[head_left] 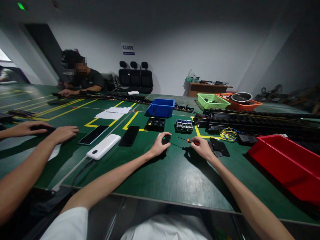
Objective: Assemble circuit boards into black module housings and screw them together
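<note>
My left hand (159, 145) is closed around a small black plastic case (165, 140), stood up on the green table (160, 180). In my right hand (203, 148) is a screwdriver (189, 141) with an orange and black handle. Its thin shaft points left toward the case, with a gap between them. Behind my hands sit a black module block (155, 124) and a cluster of small blue-topped electronic modules (184, 126). Flat black plates (220, 147) lie just right of my right hand. A black phone (129, 136) lies left of my left hand.
A blue bin (161, 107) stands behind; a red bin (287, 160) is at right. Beyond are green (212, 101) and orange baskets (250, 106). At left lie a white power bank (103, 146), another phone (93, 135) and a co-worker's hands (61, 135). Another person sits across.
</note>
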{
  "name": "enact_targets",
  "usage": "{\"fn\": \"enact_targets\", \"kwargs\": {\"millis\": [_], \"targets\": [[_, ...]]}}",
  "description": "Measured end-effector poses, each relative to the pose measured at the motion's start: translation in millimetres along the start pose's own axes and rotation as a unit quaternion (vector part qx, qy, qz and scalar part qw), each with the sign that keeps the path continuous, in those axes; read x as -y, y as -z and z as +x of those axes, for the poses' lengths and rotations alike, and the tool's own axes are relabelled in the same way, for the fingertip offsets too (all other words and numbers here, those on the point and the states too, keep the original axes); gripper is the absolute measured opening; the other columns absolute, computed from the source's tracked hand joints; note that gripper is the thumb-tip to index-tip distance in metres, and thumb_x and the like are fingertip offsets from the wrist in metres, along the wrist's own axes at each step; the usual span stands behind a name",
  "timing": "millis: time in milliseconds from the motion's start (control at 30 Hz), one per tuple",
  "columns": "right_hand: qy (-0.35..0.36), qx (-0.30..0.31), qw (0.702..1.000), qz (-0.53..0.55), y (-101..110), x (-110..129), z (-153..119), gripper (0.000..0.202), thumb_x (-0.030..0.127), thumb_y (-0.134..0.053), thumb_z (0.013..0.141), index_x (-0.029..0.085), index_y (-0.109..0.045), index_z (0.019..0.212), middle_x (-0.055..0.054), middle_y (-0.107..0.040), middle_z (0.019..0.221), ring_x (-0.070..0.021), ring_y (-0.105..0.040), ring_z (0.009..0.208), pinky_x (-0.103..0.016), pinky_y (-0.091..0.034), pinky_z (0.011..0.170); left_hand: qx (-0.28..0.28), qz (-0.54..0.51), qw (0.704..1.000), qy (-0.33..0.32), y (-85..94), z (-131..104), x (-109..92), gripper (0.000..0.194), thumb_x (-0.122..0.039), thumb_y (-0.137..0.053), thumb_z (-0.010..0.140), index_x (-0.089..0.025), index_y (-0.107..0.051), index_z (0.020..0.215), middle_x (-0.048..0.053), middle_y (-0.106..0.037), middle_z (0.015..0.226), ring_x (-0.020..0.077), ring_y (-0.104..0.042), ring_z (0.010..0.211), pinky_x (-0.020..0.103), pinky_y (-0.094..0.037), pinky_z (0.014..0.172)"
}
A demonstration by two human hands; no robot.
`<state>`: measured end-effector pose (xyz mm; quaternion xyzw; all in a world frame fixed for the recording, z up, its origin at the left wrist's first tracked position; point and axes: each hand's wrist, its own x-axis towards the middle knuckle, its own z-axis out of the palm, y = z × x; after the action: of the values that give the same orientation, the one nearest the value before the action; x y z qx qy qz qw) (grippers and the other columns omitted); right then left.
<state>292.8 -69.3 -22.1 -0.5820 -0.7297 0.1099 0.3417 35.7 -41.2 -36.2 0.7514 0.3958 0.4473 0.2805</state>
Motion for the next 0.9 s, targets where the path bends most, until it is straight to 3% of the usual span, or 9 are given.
{"fn": "enact_targets", "kwargs": {"millis": [100, 233, 500, 900], "targets": [[0.028, -0.012, 0.994, 0.106, -0.8, 5.8, -0.3, 0.027, 0.028, -0.049, 0.079, 0.016, -0.07, 0.09, -0.005, -0.069, 0.079, -0.0175, -0.061, 0.07, -0.027, -0.045, 0.064, 0.006, 0.001, 1.0, 0.005, 1.2, 0.5, 1.1, 0.042, -0.013, -0.057, 0.071, -0.024, -0.055, 0.112, 0.002, -0.052, 0.108, 0.0176, -0.052, 0.102, 0.033, -0.041, 0.095], [0.042, 0.016, 0.988, 0.147, -2.6, 12.8, -3.4, 0.025, 0.026, -0.051, 0.078, 0.017, -0.071, 0.088, -0.004, -0.069, 0.081, -0.0171, -0.06, 0.071, -0.027, -0.045, 0.066, 0.008, -0.005, 1.0, 0.005, 2.3, -0.2, 1.0, 0.044, -0.014, -0.057, 0.072, -0.025, -0.056, 0.114, 0.003, -0.052, 0.109, 0.018, -0.052, 0.103, 0.034, -0.04, 0.098], [0.051, 0.034, 0.987, 0.15, -7.5, 11.5, -5.7, 0.021, 0.022, -0.052, 0.078, 0.017, -0.071, 0.087, -0.004, -0.069, 0.084, -0.0168, -0.061, 0.076, -0.027, -0.045, 0.069, 0.009, -0.011, 1.0, 0.009, 2.2, -0.4, 2.1, 0.043, -0.015, -0.057, 0.073, -0.025, -0.056, 0.115, 0.003, -0.052, 0.111, 0.0182, -0.051, 0.105, 0.034, -0.039, 0.1], [0.127, 0.001, 0.983, 0.132, -5.7, 10.4, -6.7, 0.021, 0.02, -0.056, 0.08, 0.02, -0.071, 0.094, -0.004, -0.063, 0.086, -0.0165, -0.06, 0.077, -0.028, -0.045, 0.07, -0.001, -0.009, 1.0, 0.006, 0.5, 0.1, 5.5, 0.043, -0.014, -0.058, 0.073, -0.025, -0.056, 0.114, 0.002, -0.053, 0.111, 0.0179, -0.051, 0.106, 0.034, -0.039, 0.1]]}}
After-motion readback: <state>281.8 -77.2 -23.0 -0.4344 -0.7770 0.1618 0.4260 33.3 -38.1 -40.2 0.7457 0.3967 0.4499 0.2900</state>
